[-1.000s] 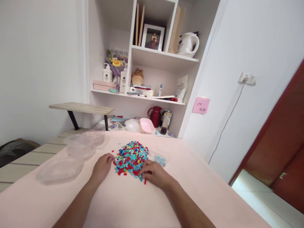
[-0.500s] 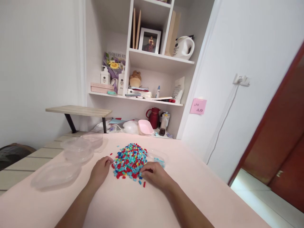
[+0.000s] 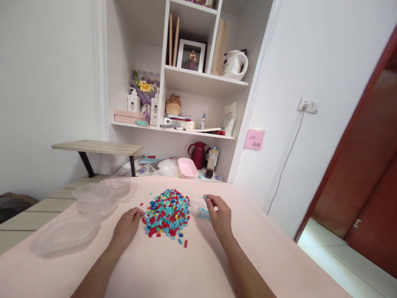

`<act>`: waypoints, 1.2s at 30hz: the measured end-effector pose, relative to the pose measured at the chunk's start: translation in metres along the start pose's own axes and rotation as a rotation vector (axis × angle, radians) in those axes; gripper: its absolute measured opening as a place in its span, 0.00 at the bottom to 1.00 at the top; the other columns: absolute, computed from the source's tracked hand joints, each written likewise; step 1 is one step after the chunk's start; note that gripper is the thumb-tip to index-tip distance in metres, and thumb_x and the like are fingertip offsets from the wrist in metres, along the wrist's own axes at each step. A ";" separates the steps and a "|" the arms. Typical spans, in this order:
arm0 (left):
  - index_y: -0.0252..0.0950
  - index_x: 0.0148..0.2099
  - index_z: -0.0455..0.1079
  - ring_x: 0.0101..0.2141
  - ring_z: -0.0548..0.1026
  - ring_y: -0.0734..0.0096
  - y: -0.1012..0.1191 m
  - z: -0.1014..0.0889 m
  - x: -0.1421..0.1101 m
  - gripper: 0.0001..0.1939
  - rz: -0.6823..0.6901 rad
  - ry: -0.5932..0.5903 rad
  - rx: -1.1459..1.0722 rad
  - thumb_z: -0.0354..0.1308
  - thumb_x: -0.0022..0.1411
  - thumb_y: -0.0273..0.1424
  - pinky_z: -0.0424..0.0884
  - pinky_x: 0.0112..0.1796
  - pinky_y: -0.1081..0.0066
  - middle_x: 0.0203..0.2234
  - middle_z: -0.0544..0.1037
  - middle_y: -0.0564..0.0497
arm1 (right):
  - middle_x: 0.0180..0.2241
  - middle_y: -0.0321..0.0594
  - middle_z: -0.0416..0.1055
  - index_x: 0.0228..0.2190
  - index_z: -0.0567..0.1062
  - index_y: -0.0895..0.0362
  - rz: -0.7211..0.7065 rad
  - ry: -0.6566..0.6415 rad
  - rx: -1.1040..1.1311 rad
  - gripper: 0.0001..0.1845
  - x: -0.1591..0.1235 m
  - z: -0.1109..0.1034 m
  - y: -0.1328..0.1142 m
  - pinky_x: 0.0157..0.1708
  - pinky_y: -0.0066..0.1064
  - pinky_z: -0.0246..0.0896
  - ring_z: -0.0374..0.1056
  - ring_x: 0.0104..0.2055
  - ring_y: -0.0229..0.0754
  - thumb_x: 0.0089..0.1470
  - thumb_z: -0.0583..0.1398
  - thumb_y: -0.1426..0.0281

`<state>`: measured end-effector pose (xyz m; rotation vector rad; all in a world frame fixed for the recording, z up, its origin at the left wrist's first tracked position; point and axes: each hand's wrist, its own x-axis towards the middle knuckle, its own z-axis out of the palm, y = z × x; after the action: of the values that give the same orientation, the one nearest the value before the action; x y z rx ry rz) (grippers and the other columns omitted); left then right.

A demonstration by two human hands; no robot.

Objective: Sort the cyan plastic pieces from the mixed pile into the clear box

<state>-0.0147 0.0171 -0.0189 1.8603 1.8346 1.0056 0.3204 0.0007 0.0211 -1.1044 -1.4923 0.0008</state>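
Note:
A heap of small toy building bricks in red, light blue, dark blue, teal and yellow lies on the pink-covered table. My right hand is over a shallow clear plastic container on the heap's right, pinching a light blue brick between thumb and fingertips. Several light blue bricks lie in that container, partly hidden by my hand. At the heap's left edge rests my left hand, fingers curled together; whatever they may hold is hidden.
Clear plastic containers and a clear lid-like piece stand along the table's left side. Behind the table are a pink tub, a red jug and a bottle. A small wooden shelf rises at the back left.
My right hand has moved from the heap's near right edge up and right to the clear container, carrying a light blue brick. My left hand stays beside the heap. The view has shifted slightly.

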 end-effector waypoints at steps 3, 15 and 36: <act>0.38 0.51 0.69 0.46 0.74 0.66 -0.001 0.000 0.000 0.17 0.003 0.003 -0.006 0.56 0.65 0.41 0.73 0.48 0.57 0.49 0.75 0.48 | 0.34 0.43 0.73 0.36 0.80 0.55 0.000 0.027 -0.116 0.16 0.004 -0.003 0.007 0.45 0.40 0.57 0.67 0.36 0.45 0.62 0.56 0.59; 0.37 0.50 0.69 0.46 0.75 0.66 -0.001 -0.001 0.002 0.16 -0.007 -0.002 0.003 0.56 0.65 0.41 0.73 0.48 0.57 0.48 0.75 0.48 | 0.33 0.41 0.72 0.37 0.78 0.55 0.024 -0.056 -0.017 0.13 0.003 -0.001 0.005 0.37 0.34 0.60 0.67 0.34 0.43 0.60 0.55 0.64; 0.38 0.52 0.69 0.46 0.74 0.66 0.000 -0.001 0.001 0.17 -0.014 0.005 -0.006 0.56 0.65 0.42 0.73 0.48 0.57 0.49 0.74 0.48 | 0.35 0.36 0.77 0.38 0.82 0.49 -0.129 -0.864 0.027 0.17 -0.018 0.017 -0.011 0.39 0.27 0.63 0.71 0.37 0.40 0.52 0.57 0.76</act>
<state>-0.0152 0.0176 -0.0183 1.8412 1.8426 1.0107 0.2975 -0.0072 0.0090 -1.0282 -2.3153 0.4571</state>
